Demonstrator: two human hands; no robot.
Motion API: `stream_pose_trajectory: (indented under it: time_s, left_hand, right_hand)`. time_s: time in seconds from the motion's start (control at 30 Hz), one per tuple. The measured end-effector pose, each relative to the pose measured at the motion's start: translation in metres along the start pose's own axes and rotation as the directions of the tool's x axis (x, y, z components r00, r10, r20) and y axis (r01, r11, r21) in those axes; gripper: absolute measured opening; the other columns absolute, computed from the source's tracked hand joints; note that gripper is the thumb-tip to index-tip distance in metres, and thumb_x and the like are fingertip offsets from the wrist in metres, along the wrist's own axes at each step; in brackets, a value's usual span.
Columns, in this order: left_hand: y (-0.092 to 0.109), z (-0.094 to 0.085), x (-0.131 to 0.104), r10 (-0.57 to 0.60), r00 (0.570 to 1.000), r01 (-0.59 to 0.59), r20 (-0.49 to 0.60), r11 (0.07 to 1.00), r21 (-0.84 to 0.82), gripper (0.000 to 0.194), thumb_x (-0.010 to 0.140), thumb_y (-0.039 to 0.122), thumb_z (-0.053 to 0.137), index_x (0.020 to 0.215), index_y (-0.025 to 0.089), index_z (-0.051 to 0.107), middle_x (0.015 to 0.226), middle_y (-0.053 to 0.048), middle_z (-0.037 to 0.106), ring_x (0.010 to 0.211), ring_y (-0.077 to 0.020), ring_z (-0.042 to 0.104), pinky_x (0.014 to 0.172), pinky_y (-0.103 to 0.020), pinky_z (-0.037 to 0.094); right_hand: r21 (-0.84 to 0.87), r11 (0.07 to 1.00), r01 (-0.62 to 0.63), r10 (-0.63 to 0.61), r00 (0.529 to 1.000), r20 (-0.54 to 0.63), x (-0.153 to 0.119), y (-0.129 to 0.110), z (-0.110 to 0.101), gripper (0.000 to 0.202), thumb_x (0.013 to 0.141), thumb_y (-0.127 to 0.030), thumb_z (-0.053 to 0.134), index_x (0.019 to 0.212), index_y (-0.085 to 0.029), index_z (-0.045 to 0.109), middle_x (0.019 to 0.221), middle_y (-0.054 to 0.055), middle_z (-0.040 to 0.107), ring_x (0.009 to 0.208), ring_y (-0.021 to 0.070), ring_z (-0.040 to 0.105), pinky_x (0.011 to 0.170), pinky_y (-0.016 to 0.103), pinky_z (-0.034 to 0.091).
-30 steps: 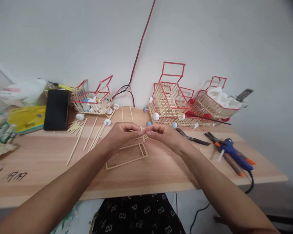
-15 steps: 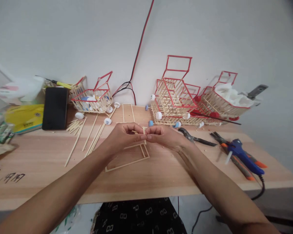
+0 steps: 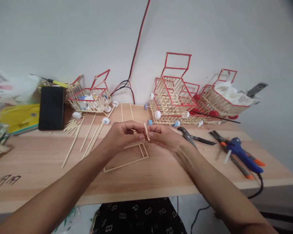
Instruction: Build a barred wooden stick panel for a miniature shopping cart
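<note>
Over the middle of the table, a short wooden stick (image 3: 146,131) is held tilted between my two hands. My left hand (image 3: 125,134) is closed in a pinch, its fingertips against the stick's left side. From the other side my right hand (image 3: 163,136) grips the same stick between thumb and fingers. Below them a rectangular frame of thin sticks (image 3: 127,164) lies flat, partly covered by my left hand and forearm. Farther back is another flat stick frame (image 3: 132,112), whose near end is hidden behind my left hand.
Loose sticks (image 3: 89,143) lie left of my hands. Miniature stick carts (image 3: 92,100) with red trim line the wall, several stacked at right (image 3: 178,94). A phone (image 3: 51,109) leans at left. Black-handled pliers (image 3: 187,135), orange-handled pliers (image 3: 241,165) and a blue glue gun (image 3: 244,156) lie right.
The short stick has gone from nearly upright to tilted, its top leaning left. My fingers have shifted slightly around it. The whole view has moved a little.
</note>
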State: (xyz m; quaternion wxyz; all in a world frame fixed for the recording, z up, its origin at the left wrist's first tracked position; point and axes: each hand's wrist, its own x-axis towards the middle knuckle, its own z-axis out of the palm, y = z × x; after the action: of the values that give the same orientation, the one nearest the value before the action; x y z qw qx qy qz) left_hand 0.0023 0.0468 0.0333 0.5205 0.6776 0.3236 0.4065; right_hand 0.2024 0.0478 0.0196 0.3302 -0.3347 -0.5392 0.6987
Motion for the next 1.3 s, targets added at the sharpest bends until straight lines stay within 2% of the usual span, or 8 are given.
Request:
stream_pose_trajectory:
  time_s: [0.13, 0.23, 0.37, 0.5, 0.7, 0.87, 1.03, 1.3]
  left_hand:
    - [0.001, -0.001, 0.001, 0.194, 0.981, -0.181, 0.002, 0.910, 0.373, 0.024, 0.078, 0.019, 0.067, 0.101, 0.023, 0.073, 0.101, -0.005, 0.072, 0.091, -0.0188, 0.062, 0.082, -0.032, 0.045]
    - [-0.001, -0.005, 0.004, 0.228, 0.974, -0.186, 0.014, 0.756, 0.628, 0.018, 0.080, 0.016, 0.063, 0.093, 0.022, 0.073, 0.092, -0.005, 0.072, 0.089, -0.0204, 0.061, 0.082, -0.034, 0.042]
    - [-0.008, -0.018, 0.006, 0.141, 0.990, -0.090, 0.010, 0.576, 0.812, 0.024, 0.087, 0.028, 0.056, 0.069, 0.017, 0.067, 0.074, -0.007, 0.067, 0.075, -0.0204, 0.057, 0.071, -0.032, 0.037]
    - [-0.014, -0.026, 0.001, -0.062, 0.987, -0.090, 0.151, 0.567, 0.819, 0.014, 0.083, 0.026, 0.057, 0.076, 0.019, 0.068, 0.076, -0.005, 0.065, 0.071, -0.0181, 0.054, 0.065, -0.028, 0.033]
    - [-0.005, -0.012, -0.010, -0.173, 0.973, -0.054, 0.154, 0.476, 0.878, 0.004, 0.075, 0.020, 0.060, 0.073, 0.019, 0.063, 0.079, -0.005, 0.062, 0.076, -0.0202, 0.052, 0.063, -0.029, 0.032]
    - [-0.006, -0.008, -0.011, -0.156, 0.970, -0.093, 0.185, 0.466, 0.880, 0.012, 0.077, 0.013, 0.052, 0.070, 0.018, 0.060, 0.078, -0.007, 0.061, 0.077, -0.0207, 0.052, 0.065, -0.030, 0.034]
    - [-0.004, -0.013, -0.006, -0.128, 0.987, -0.009, 0.095, 0.551, 0.834, 0.010, 0.076, 0.016, 0.053, 0.074, 0.018, 0.062, 0.074, -0.005, 0.064, 0.070, -0.0187, 0.054, 0.061, -0.028, 0.034]
    - [0.009, -0.015, 0.001, -0.042, 0.998, 0.061, -0.045, 0.672, 0.738, 0.018, 0.080, 0.018, 0.056, 0.076, 0.016, 0.073, 0.072, -0.006, 0.071, 0.065, -0.0169, 0.060, 0.061, -0.026, 0.037]
  right_hand:
    - [-0.019, 0.997, 0.079, -0.080, 0.995, -0.062, -0.002, -0.007, 0.000, 0.034, 0.067, -0.046, 0.078, 0.073, -0.017, 0.061, 0.069, -0.003, 0.051, 0.063, 0.0093, 0.042, 0.060, 0.023, 0.034]
    - [-0.042, 0.986, 0.164, -0.168, 0.973, -0.156, -0.005, -0.011, -0.003, 0.034, 0.067, -0.045, 0.079, 0.075, -0.018, 0.059, 0.068, -0.003, 0.049, 0.062, 0.0094, 0.041, 0.059, 0.023, 0.032]
    - [-0.050, 0.974, 0.222, -0.227, 0.939, -0.257, -0.007, -0.014, -0.008, 0.034, 0.066, -0.040, 0.080, 0.078, -0.019, 0.057, 0.069, -0.004, 0.049, 0.061, 0.0087, 0.041, 0.058, 0.023, 0.032]
    - [-0.089, 0.976, 0.196, -0.214, 0.936, -0.279, -0.007, -0.013, -0.010, 0.033, 0.068, -0.041, 0.079, 0.080, -0.019, 0.057, 0.070, -0.004, 0.050, 0.061, 0.0090, 0.042, 0.059, 0.023, 0.032]
    - [-0.229, 0.958, 0.172, -0.228, 0.942, -0.246, -0.006, -0.007, -0.011, 0.028, 0.073, -0.040, 0.074, 0.084, -0.019, 0.060, 0.079, -0.002, 0.055, 0.071, 0.0102, 0.047, 0.067, 0.023, 0.035]
    - [-0.317, 0.939, 0.134, -0.216, 0.947, -0.239, -0.005, -0.003, -0.007, 0.026, 0.076, -0.042, 0.071, 0.081, -0.019, 0.062, 0.078, -0.002, 0.055, 0.071, 0.0110, 0.047, 0.067, 0.024, 0.036]
    - [-0.362, 0.921, 0.145, -0.253, 0.929, -0.272, -0.006, -0.005, 0.000, 0.025, 0.077, -0.043, 0.069, 0.081, -0.019, 0.061, 0.075, -0.001, 0.055, 0.069, 0.0118, 0.047, 0.063, 0.025, 0.035]
    - [-0.723, 0.651, 0.230, -0.561, 0.788, -0.255, -0.006, -0.002, 0.017, 0.014, 0.083, -0.033, 0.064, 0.076, -0.020, 0.063, 0.073, 0.001, 0.059, 0.067, 0.0137, 0.047, 0.063, 0.028, 0.035]
